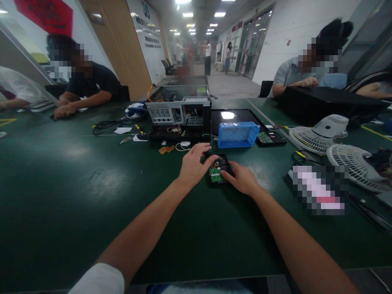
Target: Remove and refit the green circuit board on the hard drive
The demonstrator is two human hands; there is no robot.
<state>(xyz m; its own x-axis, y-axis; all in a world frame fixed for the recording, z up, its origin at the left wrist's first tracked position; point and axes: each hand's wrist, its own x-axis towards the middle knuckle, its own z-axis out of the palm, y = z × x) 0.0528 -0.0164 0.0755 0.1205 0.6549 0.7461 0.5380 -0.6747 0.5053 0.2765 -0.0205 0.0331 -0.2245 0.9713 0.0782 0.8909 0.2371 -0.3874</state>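
Note:
A hard drive [217, 175] with a green circuit board and black casing lies in front of me on the green table [101, 212]. My right hand [243, 177] grips its right side, the thumb across the board and the other fingers along the edge. At the drive's upper left is my left hand [194, 165], fingers stretched out and the thumb reaching over the drive. Whether that thumb touches it I cannot tell. Beyond my hands stands an opened computer case [177, 112], with a blue plastic bin [237, 135] to its right.
A flat black panel [243, 117] lies behind the bin, beside a device with a bare green board [266, 139]. White fan parts [352, 163] and a pixelated pink object [317, 190] are at right. Cables [110, 125] and scraps lie left of the case. People sit on both sides.

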